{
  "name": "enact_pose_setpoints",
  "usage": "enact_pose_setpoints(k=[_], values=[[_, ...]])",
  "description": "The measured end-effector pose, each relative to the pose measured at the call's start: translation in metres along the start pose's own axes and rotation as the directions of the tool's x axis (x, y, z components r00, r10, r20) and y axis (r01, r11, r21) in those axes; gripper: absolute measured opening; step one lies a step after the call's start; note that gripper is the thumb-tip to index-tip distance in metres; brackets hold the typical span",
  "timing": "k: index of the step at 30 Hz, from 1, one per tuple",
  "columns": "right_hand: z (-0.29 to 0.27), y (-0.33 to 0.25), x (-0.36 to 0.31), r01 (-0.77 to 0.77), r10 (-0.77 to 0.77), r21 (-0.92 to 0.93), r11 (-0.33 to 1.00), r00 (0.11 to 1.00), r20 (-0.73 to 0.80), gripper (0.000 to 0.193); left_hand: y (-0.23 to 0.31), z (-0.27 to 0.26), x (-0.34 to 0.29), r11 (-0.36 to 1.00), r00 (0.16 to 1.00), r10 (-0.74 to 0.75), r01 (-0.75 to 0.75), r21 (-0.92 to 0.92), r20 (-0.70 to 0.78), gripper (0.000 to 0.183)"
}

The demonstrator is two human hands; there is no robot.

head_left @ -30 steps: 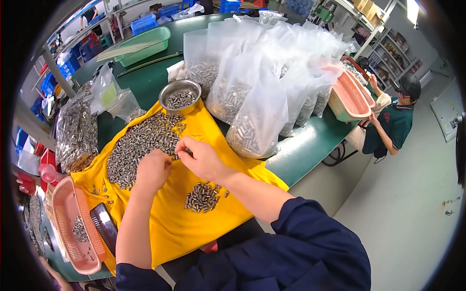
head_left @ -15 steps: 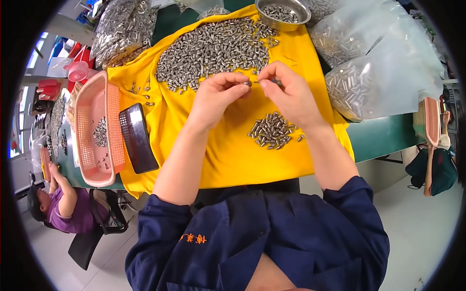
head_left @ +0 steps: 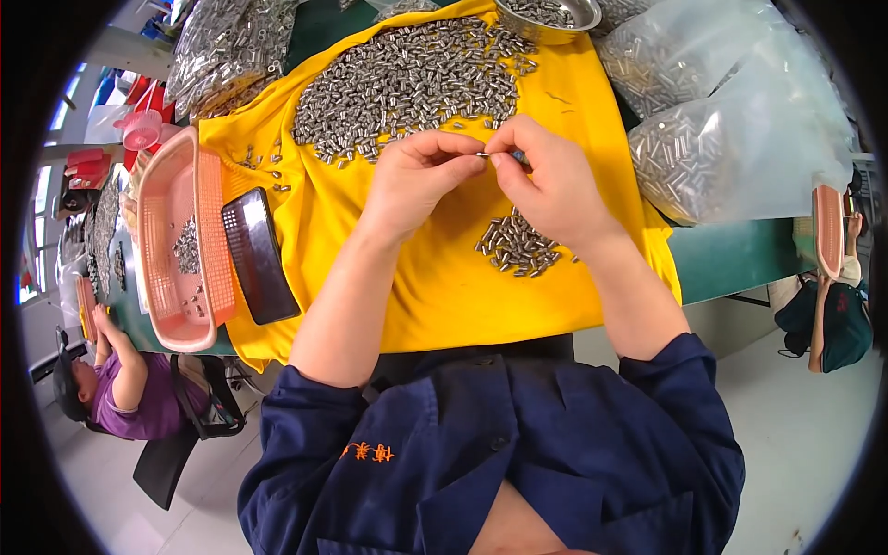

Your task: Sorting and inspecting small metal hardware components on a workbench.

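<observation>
Over the yellow cloth (head_left: 407,310), both hands meet fingertip to fingertip. My left hand (head_left: 416,185) is closed in a pinch on a small metal cylinder (head_left: 482,154), mostly covered by the fingers. My right hand (head_left: 550,185) is pinched too, its thumb and forefinger against the cylinder's other side; a thin tip seems to show there, too small to name. Beyond the hands spreads a large pile of small metal cylinders (head_left: 398,88). A smaller heap of them (head_left: 520,245) lies just below my right hand.
At left stand a pink plastic basket (head_left: 157,277) with some metal parts and a black phone-like slab (head_left: 261,259). A metal bowl of parts (head_left: 560,32) sits at the back. Clear bags of cylinders (head_left: 684,166) lie right. Seated co-workers (head_left: 139,393) are visible at both sides.
The fingertips of both hands have come together, closing the small gap between them at the cylinder. The whole view has shifted slightly.
</observation>
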State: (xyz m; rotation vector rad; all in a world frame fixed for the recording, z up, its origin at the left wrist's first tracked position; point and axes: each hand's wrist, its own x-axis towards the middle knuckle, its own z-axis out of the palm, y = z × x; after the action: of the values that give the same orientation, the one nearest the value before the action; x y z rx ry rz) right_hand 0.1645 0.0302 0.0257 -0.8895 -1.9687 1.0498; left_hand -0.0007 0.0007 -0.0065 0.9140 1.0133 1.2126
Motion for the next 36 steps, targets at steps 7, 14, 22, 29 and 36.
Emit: enact_pose_setpoints(k=[7, 14, 22, 29, 36], values=[[0.003, 0.001, 0.002, 0.034, -0.035, -0.079, 0.996, 0.999, -0.005, 0.005, 0.005, 0.003, 0.004, 0.985, 0.999, 0.032, -0.03, 0.168, -0.006, 0.015], [0.002, 0.001, 0.001, 0.079, -0.081, -0.133, 0.988, 0.997, -0.009, 0.005, 0.005, 0.001, 0.001, 0.946, 0.998, 0.059, -0.052, 0.319, -0.012, 0.015], [-0.007, -0.005, 0.0, -0.036, 0.029, -0.074, 0.997, 0.996, -0.086, 0.006, 0.009, -0.007, 0.001, 0.984, 0.995, -0.004, 0.021, 0.177, -0.096, 0.014], [-0.002, 0.002, 0.001, -0.027, 0.035, 0.149, 0.989, 0.998, -0.054, 0.008, 0.008, -0.005, -0.002, 0.998, 0.997, 0.053, -0.052, -0.03, 0.048, 0.017], [-0.001, 0.006, 0.0, 0.021, -0.015, 0.127, 0.992, 0.999, -0.05, 0.009, 0.006, 0.002, -0.004, 0.995, 0.996, 0.085, -0.086, 0.051, 0.027, 0.016]])
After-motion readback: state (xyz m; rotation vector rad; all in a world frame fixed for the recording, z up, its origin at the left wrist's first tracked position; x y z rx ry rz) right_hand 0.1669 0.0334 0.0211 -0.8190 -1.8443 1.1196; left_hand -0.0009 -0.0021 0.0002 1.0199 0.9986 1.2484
